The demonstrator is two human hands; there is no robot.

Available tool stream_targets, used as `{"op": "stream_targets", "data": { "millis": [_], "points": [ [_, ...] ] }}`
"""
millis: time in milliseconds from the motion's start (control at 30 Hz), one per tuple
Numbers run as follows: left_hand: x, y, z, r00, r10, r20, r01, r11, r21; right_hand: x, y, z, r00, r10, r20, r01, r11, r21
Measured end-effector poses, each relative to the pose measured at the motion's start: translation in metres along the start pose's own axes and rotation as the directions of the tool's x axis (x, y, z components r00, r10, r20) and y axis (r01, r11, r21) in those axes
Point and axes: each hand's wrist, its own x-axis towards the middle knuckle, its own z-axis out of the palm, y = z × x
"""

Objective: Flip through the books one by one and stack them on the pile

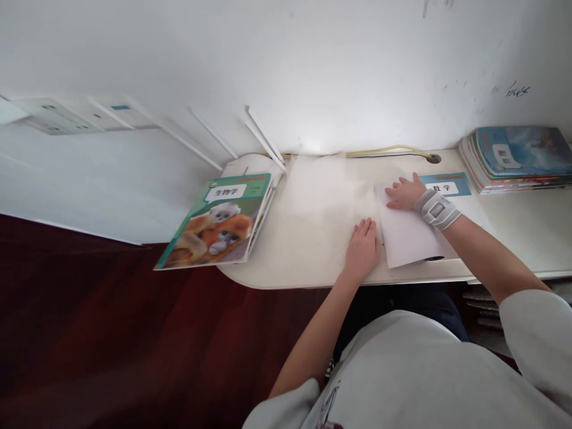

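Observation:
Spread flat, my right hand (pixel 406 193) presses on a white sheet or flap (pixel 404 235) that lies over the left part of a mathematics textbook (pixel 465 185). I cannot tell whether this flap is part of the book or a loose paper. A grey band circles my right wrist. My left hand (pixel 363 247) rests on the desk just left of the flap, its fingers stretched out and holding nothing. Farther left, a translucent plastic sheet (pixel 315 185) lies on the white desk (pixel 295 262).
At the desk's left end, a biology textbook (pixel 218 220) with monkeys on its cover tops other books and overhangs the edge. White router antennas (pixel 263 137) rise behind it. A stack of books (pixel 522 155) stands at right. A yellow cable (pixel 379 150) runs along the wall.

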Motion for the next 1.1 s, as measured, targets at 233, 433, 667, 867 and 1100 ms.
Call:
{"op": "stream_targets", "data": {
  "millis": [233, 433, 667, 867, 1100],
  "points": [
    [-0.001, 0.007, -0.008, 0.999, 0.024, 0.033, -0.025, 0.999, 0.039, -0.002, -0.003, -0.001, 1.000, 0.014, -0.004, -0.014, 0.999, -0.032],
    [-0.003, 0.009, -0.009, 0.994, 0.059, 0.092, -0.070, 0.989, 0.129, -0.021, -0.008, -0.006, 0.971, -0.097, -0.218, 0.128, 0.983, 0.133],
    [-0.003, 0.010, -0.010, 0.993, 0.059, 0.104, -0.072, 0.989, 0.127, -0.131, 0.009, 0.010, 0.856, -0.435, -0.279, 0.470, 0.880, 0.070],
    [-0.003, 0.009, -0.007, 0.995, 0.082, 0.059, -0.088, 0.990, 0.109, -0.156, -0.013, 0.043, 0.826, -0.449, -0.341, 0.467, 0.884, -0.031],
    [-0.005, 0.006, -0.007, 0.997, 0.070, 0.030, -0.071, 0.997, 0.034, -0.139, -0.043, 0.048, 0.875, -0.312, -0.370, 0.367, 0.926, 0.087]
  ]
}}
